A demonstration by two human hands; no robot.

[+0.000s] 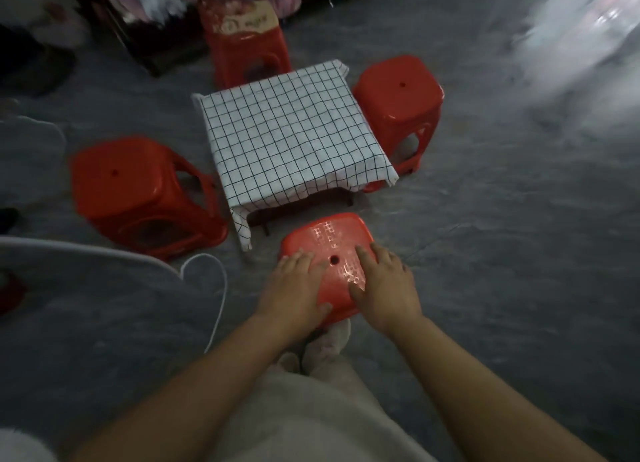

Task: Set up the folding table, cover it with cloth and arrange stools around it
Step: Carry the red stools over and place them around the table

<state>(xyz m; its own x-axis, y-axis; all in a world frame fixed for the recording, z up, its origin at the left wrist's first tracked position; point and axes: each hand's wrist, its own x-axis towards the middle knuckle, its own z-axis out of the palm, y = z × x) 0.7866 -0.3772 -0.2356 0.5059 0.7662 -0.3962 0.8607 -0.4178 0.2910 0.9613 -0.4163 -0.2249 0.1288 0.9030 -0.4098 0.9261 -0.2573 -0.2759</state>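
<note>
**Head view, looking down.** A low square bench stands at the centre of a grey, mottled floor. Only its dark frame shows beneath a white cloth printed with a thin black grid. The cloth lies flat across the top, and its corners hang in loose points, the longest at the 7 o'clock corner.

Four glossy red moulded-plastic stools, each with a rounded-square seat, ring the bench.

- **The 6 o'clock stool:** its seat has a raised grid pattern and a small central hole, and it sits just off the bench's near edge. The left hand and right hand lie flat on the seat either side of the hole. Their fingers are extended and slightly spread, gripping nothing, and the left thumb lies along the near rim.
- **The 9 o'clock stool:** stands apart from the bench, with a strip of bare floor between.
- **The 3 o'clock stool:** stands close against the cloth's hanging edge.
- **The 12 o'clock stool:** stands just behind the far edge and bears a blurred printed item on its seat.

A thin white cord loops over the floor at 8 o'clock of the hands. Pale fuzzy slippers show at 6 o'clock of the near seat. Open floor extends widest from 3 to 5 o'clock.
</note>
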